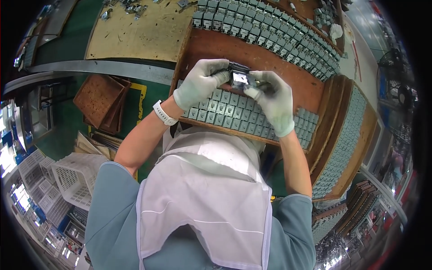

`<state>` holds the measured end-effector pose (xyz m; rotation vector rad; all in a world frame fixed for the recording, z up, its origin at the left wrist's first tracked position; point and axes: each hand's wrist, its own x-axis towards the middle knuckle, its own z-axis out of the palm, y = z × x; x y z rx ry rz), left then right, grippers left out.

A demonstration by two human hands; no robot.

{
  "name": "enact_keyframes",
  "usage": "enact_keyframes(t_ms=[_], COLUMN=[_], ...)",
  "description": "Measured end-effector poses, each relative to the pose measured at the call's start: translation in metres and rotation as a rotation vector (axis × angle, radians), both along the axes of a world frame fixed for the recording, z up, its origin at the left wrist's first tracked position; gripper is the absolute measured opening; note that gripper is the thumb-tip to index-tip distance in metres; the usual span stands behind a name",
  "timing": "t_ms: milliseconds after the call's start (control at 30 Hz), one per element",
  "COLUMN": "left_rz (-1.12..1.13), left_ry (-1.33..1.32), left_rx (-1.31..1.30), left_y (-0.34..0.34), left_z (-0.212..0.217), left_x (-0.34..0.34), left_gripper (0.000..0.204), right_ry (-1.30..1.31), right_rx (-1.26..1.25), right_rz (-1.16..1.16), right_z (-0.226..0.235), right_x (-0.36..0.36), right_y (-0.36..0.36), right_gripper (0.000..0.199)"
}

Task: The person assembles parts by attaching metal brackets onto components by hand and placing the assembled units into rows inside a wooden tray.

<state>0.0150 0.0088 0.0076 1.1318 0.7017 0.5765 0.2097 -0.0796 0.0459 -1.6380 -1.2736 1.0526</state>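
Both my hands wear whitish work gloves, darkened at the fingertips. Between them is a small dark metal part (240, 77) with a bright, shiny face, lifted above a wooden tray (216, 45). My left hand (201, 82) pinches its left side with thumb and fingers. On its right side, the fingers of my right hand (272, 96) are closed around it. Close below my hands, rows of small grey metal pieces (220, 109) fill the tray's near side. Along the far side stand rows of assembled metal parts (265, 27) with dark and silvery sections.
More grey pieces fill another wooden tray (346, 135) at the right. Loose metal bits (130, 8) lie on a yellowish board (139, 33) at the far left. Stacked wooden trays (100, 100) and a white plastic crate (76, 175) stand to my left. A fan (399, 90) is at far right.
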Motion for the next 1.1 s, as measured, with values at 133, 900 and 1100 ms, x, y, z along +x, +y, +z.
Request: enact_keyframes(t_ms=[133,900,1100], left_rz=[-0.084,0.074,0.097], left_ry=[-0.042,0.237,0.205], left_rx=[-0.059,0.38,0.909], left_y=[-0.002,0.005,0.041], left_z=[-0.004,-0.007,0.019], left_x=[-0.002,0.047,0.025], left_gripper=[0.022,0.032,0.024], right_ry=[0.114,-0.922,-0.98], right_rx=[-0.055,0.004,-0.005], right_rz=[0.046,-0.704,-0.472], right_z=[-0.005,-0.034,-0.043], right_x=[0.007,0.186,0.205], right_y=[-0.004,-0.025,-0.019], right_gripper=[0.047,0.058,0.076])
